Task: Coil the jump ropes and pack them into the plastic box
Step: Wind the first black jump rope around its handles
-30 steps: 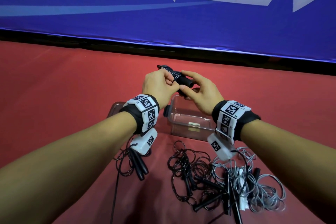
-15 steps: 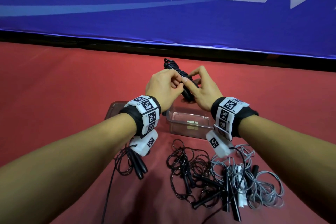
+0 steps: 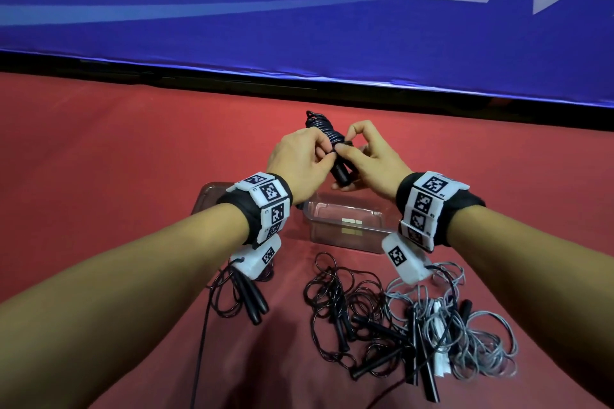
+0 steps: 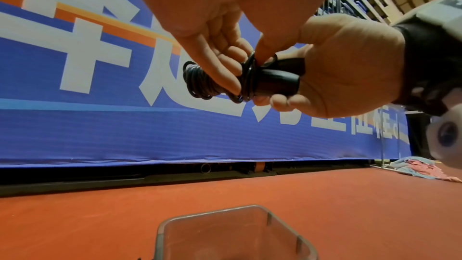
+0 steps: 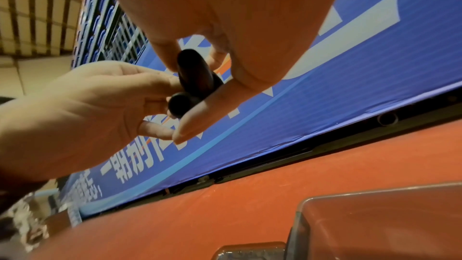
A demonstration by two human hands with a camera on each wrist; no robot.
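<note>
Banner [image 3: 299,26]: blue, with white lettering, behind the red floor [image 3: 116,159].
Plastic box [image 3: 345,232]: clear, open, nothing coiled in it yet; its lid [image 3: 207,196] seems to lie just left, half hidden by the wrist.
Loose ropes [image 3: 398,325]: black and grey tangles nearer the person — still to coil.
Wound rope [image 3: 327,139]: held above the box; a second ago it lay nearly level, now it tilts up with the handles pointing down.
Left hand [image 3: 300,164]: fingers curled round the wound cord.
Right hand [image 3: 372,164]: pinching the last turn at the handles — probably tucking the end, so packing comes next.
</note>
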